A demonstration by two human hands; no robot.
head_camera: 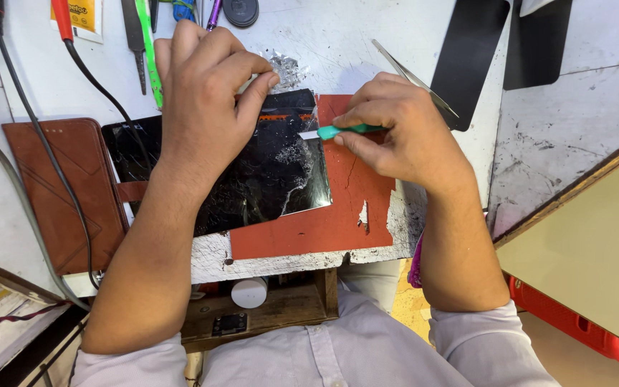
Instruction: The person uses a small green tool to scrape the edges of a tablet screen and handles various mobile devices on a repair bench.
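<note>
A black phone (266, 172) with a badly cracked glass lies flat on a red mat (338, 215) at the bench's near edge. My left hand (205, 86) presses down on the phone's top edge, thumb and fingers spread over the glass. My right hand (395, 132) pinches a small green-handled blade tool (342, 131), its white tip touching the phone's right edge. Thin metal tweezers (413, 75) are also tucked in my right hand and stick out behind it.
A brown leather phone case (59, 193) lies open at the left. Black cables (44, 143), a red probe (62, 21) and green tools (150, 57) lie along the back. Two black sheets (471, 57) rest at the upper right. A wooden drawer (266, 304) sits below the bench edge.
</note>
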